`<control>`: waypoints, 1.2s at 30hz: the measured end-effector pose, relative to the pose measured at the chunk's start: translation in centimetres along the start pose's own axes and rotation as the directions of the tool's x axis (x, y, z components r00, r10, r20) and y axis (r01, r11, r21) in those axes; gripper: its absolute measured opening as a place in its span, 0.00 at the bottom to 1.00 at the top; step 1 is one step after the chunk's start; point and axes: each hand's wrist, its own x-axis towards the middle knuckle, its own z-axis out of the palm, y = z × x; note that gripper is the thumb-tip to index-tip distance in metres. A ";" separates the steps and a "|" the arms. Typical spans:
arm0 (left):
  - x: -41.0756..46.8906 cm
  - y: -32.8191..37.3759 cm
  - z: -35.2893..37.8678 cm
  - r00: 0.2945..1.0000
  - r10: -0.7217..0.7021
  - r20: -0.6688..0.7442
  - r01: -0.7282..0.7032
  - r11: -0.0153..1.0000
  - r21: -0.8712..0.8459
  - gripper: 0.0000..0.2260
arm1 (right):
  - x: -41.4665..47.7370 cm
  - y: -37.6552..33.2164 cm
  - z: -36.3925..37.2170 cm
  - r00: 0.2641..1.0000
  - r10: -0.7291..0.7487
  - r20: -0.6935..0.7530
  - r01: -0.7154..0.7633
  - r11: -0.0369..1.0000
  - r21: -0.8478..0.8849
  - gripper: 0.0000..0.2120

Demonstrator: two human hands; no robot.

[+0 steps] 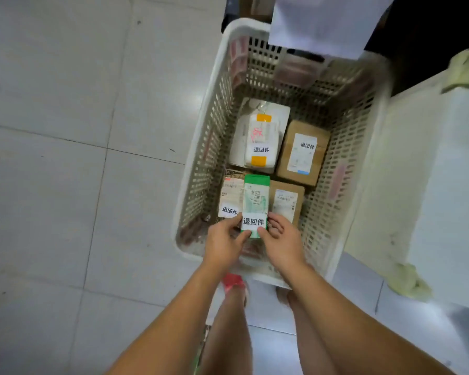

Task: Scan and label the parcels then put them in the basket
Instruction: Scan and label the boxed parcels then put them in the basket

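Head view: a person stands over a cream lattice basket (194, 158) on a tiled floor (65, 131), holding a green-and-white parcel (256, 196) inside it near the near edge. The left hand (224, 242) and right hand (283, 240) each pinch the parcel's near end, thumbs on top at either side of its white label (253, 221) printed "退回件". The parcel sits between a labelled brown parcel (231, 197) at the near-left corner and a small brown carton (287, 201) at the near right; whether it rests on the basket floor cannot be told. Toward the far edge lie a white bagged parcel (260, 136) with orange tape and, beside it, a larger brown carton (302, 152).
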 end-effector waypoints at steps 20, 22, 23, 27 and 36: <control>6.5 -4.0 -1.3 0.994 0.030 -0.110 0.001 0.962 0.273 0.18 | 7.5 1.3 3.0 0.990 -0.140 0.014 0.126 0.841 -0.527 0.26; 5.1 -1.3 -2.9 0.988 0.139 -0.072 -0.088 0.873 0.480 0.19 | 5.5 -1.1 0.4 0.979 -0.193 0.070 0.188 0.701 -0.688 0.25; 4.4 0.4 -3.7 0.981 0.191 -0.043 -0.131 0.804 0.580 0.19 | 4.2 -2.5 -1.1 0.970 -0.220 0.106 0.222 0.614 -0.757 0.24; 0.2 9.5 -6.8 0.933 0.355 0.059 -0.260 0.551 0.793 0.18 | -2.4 -9.5 -7.3 0.936 -0.302 0.180 0.290 0.372 -0.882 0.24; -14.9 30.8 -11.2 0.803 0.574 0.157 -0.378 0.288 0.880 0.15 | -22.7 -23.0 -18.6 0.851 -0.525 -0.003 0.249 0.409 -0.878 0.23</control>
